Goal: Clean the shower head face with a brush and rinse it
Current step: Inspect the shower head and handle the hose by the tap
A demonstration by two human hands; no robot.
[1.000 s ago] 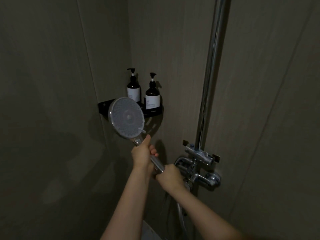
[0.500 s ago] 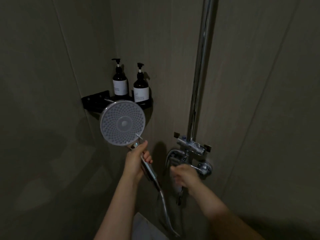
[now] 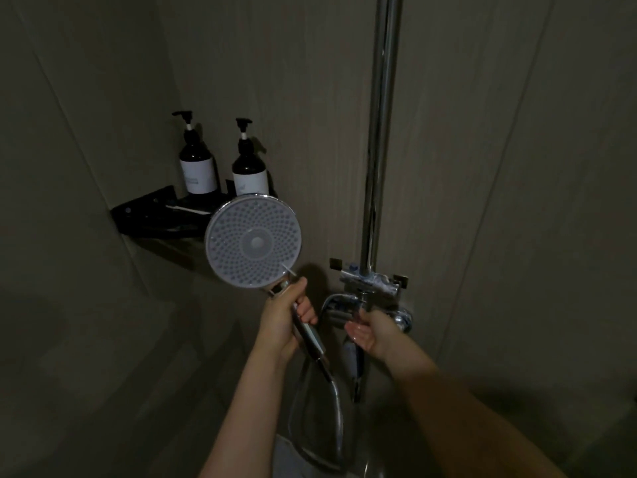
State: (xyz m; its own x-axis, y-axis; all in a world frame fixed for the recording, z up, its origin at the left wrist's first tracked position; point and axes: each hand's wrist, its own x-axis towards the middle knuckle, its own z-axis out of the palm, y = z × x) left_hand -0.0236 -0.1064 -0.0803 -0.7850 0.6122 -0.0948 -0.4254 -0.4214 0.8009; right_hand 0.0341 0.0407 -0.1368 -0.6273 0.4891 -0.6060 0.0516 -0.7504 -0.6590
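The shower head (image 3: 253, 242) is held up with its round, nozzle-dotted face turned toward the camera, sitting directly above the left hand (image 3: 284, 317) and up and to the left of the right hand (image 3: 374, 331). Its chrome handle (image 3: 308, 334) runs down and to the right through the left hand, whose fingers and thumb curl round it just below the head — a firm grip, thumb pointing up toward the rim. Below that hand the hose (image 3: 332, 408) leaves the end of the handle and loops downward between the two forearms. The right hand is just to the right of the left, apart from the handle, reaching onto the chrome faucet valve (image 3: 370, 303); its fingers lie on the fitting, but whether they close round a lever or only touch it cannot be told in the dim light. Straight above the right hand a chrome riser pipe (image 3: 381, 132) climbs the wall. Up and to the left of the left hand, behind the shower head, a black corner shelf (image 3: 151, 215) carries two dark pump bottles (image 3: 198, 167) side by side — and a thin pale stick-like thing (image 3: 184, 209) lies on the shelf, too small to identify.
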